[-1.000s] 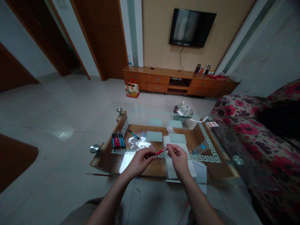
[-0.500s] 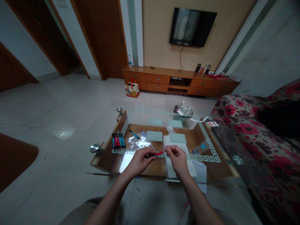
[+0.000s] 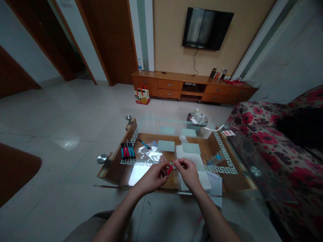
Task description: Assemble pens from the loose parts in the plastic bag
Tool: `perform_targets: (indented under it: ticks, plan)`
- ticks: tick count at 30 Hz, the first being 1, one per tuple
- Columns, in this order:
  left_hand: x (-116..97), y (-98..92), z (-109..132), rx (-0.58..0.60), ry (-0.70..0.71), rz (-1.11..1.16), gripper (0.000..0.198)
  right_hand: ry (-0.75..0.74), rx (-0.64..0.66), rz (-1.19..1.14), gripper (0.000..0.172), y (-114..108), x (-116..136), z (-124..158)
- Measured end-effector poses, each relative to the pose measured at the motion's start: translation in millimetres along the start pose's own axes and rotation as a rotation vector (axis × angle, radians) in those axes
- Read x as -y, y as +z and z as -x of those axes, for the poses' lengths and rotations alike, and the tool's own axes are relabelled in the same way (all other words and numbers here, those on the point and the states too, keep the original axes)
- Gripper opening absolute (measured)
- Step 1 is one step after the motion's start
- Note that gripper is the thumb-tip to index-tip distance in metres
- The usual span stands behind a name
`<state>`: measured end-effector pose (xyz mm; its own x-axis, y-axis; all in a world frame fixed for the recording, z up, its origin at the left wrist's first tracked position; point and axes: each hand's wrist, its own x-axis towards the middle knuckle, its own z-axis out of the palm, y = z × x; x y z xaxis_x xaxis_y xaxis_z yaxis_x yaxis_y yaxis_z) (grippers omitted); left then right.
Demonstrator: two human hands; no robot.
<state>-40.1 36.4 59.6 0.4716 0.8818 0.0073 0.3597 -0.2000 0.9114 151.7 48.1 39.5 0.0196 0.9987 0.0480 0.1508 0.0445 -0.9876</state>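
Over the near edge of the glass coffee table point(image 3: 227, 188), both my hands hold a red pen point(image 3: 170, 169). My left hand point(image 3: 153, 176) pinches its lower end and my right hand point(image 3: 188, 172) pinches its upper tip. The pen tilts up towards the right. A row of red, blue and black pens point(image 3: 127, 150) lies at the table's left. A single blue pen point(image 3: 144, 144) and a crumpled clear plastic bag point(image 3: 149, 154) lie beyond my left hand. White paper point(image 3: 199, 161) lies under my right hand.
A floral sofa point(image 3: 282, 144) runs along the right. Beyond the table stand a small bin with rubbish point(image 3: 197, 119), a gift bag point(image 3: 141, 95) and a wooden TV cabinet point(image 3: 191, 88) under a wall TV point(image 3: 207, 28). Tiled floor spreads to the left.
My hands have drawn closer together, so less of the red pen shows between them, and it now stands steeper. Both hands sit slightly lower in view.
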Motion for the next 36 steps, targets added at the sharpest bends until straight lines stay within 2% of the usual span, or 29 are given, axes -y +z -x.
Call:
perform_targets:
  ticks: [9, 15, 21, 30, 33, 36]
  plan:
    - [8, 13.7, 4, -0.021, -0.085, 0.022, 0.015, 0.055, 0.108, 0.090, 0.027, 8, -13, 9]
    - [12, 26.2, 16, -0.103, -0.138, 0.068, 0.030, 0.083, 0.133, 0.217, 0.026, 12, -22, 17]
    - [15, 27.4, 17, -0.078, -0.099, 0.065, 0.034, 0.089, 0.238, 0.166, 0.025, 15, -16, 22]
    - [5, 24.8, 16, -0.084, -0.091, 0.053, 0.029, 0.091, 0.189, 0.235, 0.021, 15, -12, 25]
    - [12, 25.0, 16, -0.130, -0.113, 0.057, 0.029, 0.100, 0.214, 0.242, 0.024, 14, -13, 24]
    - [21, 23.4, 13, -0.239, -0.177, 0.067, 0.031, 0.091, 0.228, 0.280, 0.032, 12, -15, 22]
